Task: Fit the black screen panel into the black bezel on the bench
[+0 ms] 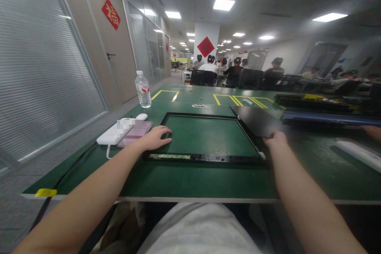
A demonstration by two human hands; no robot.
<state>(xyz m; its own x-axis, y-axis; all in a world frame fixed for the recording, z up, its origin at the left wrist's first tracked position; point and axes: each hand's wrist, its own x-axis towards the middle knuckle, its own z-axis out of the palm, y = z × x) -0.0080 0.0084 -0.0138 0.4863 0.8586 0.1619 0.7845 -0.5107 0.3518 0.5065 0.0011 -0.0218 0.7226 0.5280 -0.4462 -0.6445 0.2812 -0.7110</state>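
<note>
Resting your left hand [154, 137], fingers open, on black frame [208, 158]; your right hand [276, 139] clamps dark panel [258, 121] edge.

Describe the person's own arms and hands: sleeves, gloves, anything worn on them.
The left forearm and right forearm are bare as far as the picture shows, with no sleeve edge in view. The left hand and right hand wear no gloves. No watch, bracelet or ring shows. Below the table edge, a white garment covers the lap.
</note>
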